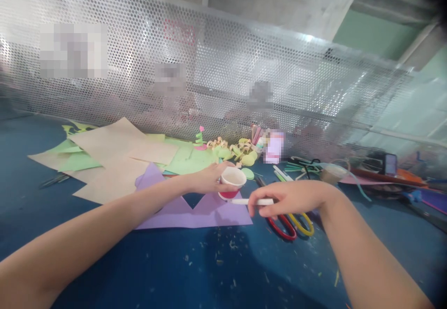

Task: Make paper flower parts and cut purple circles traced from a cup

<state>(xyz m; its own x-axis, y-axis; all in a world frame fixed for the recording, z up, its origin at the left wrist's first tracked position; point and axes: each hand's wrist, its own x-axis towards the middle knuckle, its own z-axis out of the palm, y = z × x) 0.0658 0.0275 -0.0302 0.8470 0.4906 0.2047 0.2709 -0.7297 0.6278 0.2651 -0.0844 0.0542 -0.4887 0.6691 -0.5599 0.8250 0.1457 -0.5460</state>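
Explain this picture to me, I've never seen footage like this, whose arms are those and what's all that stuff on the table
This is one picture from a camera worn on a person's head, looking forward and down, so the two bare arms reaching in from the bottom are the wearer's own. There is no machine here.

The left hand has its grip around a small paper cup, white inside with a red base, standing on a purple paper sheet with a zigzag edge. The right hand holds a white pen-like stick pointed toward the cup.

On the blue table lie tan and green paper sheets, red and yellow scissor handles just under the right hand, curled paper shapes, and small scraps. A perforated metal screen stands behind the table.
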